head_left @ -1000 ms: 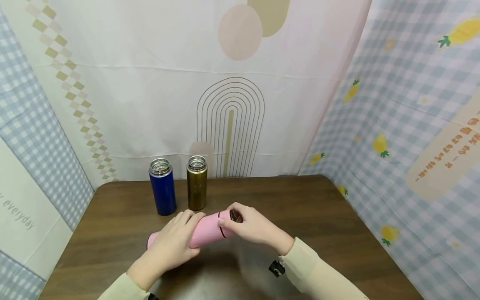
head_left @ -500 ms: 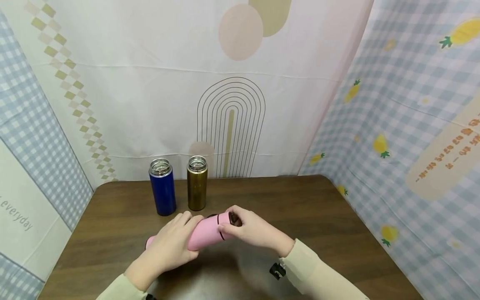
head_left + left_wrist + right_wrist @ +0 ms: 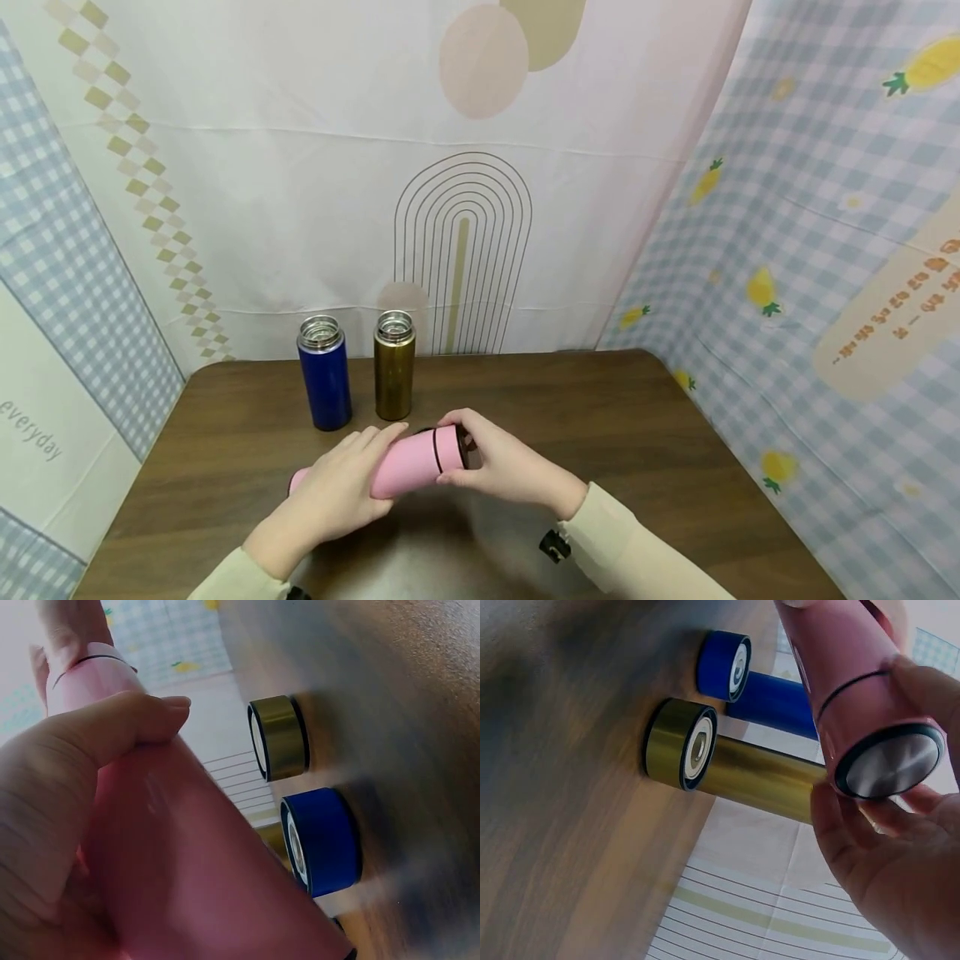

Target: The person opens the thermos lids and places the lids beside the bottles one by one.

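Observation:
A pink thermos flask point(image 3: 408, 468) lies nearly level over the table, its lid end pointing right and slightly up. My left hand point(image 3: 326, 492) grips its body from above, with the thumb across the pink wall in the left wrist view. At the other end my right hand point(image 3: 513, 468) holds the pink lid point(image 3: 450, 448) between thumb and fingers. A black line rings the flask where lid and body meet. The lid's metal top point(image 3: 892, 771), edged in black, shows in the right wrist view.
Behind my hands stand a blue flask point(image 3: 325, 383) and a gold flask point(image 3: 394, 379), both uncapped. Their lids, one blue point(image 3: 716, 667) and one gold point(image 3: 669, 744), sit on the wooden table point(image 3: 585, 400) in front of them. A patterned cloth point(image 3: 322, 208) hangs behind.
My right thumb has shifted down the lid's side and the fingers have moved slightly left round it. The left hand and flask have drifted a little left. The other flasks stay put.

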The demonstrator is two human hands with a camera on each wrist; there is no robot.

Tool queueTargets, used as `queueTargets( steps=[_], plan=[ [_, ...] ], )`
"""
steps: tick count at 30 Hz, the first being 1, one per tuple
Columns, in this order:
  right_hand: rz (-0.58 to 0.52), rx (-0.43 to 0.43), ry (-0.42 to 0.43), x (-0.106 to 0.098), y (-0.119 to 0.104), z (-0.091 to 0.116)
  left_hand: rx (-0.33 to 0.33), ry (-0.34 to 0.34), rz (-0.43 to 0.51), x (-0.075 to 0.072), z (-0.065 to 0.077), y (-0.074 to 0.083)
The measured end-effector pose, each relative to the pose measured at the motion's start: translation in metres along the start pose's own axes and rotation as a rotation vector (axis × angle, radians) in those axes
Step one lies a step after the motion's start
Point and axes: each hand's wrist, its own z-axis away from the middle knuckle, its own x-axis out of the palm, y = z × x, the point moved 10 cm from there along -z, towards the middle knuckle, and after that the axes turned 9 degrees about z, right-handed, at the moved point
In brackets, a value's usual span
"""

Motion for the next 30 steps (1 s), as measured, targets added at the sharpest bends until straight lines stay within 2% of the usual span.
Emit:
queueTargets(
  steps=[2, 5, 13, 21, 25, 30],
  plan=[
    [0.039, -0.037, 0.033, -0.002, -0.004, -0.001, -0.007, 0.001, 0.013, 0.000, 0.000, -0.001],
    [0.072, -0.050, 0.079, -0.005, -0.006, -0.001, 0.000, 0.013, 0.015, -0.002, 0.000, -0.001],
    [0.069, 0.071, 0.172, -0.011, 0.005, 0.000, -0.013, 0.030, 0.023, -0.007, -0.002, 0.004],
    [0.052, 0.231, 0.161, -0.008, 0.022, 0.003, 0.008, 0.052, 0.021, -0.008, -0.002, 0.009],
    [0.039, 0.251, 0.166, -0.008, 0.025, 0.004, 0.011, 0.054, 0.021, -0.008, -0.002, 0.009],
    [-0.004, 0.217, 0.164, -0.008, 0.024, 0.005, 0.012, 0.051, 0.020, -0.008, -0.002, 0.009]
  ],
)
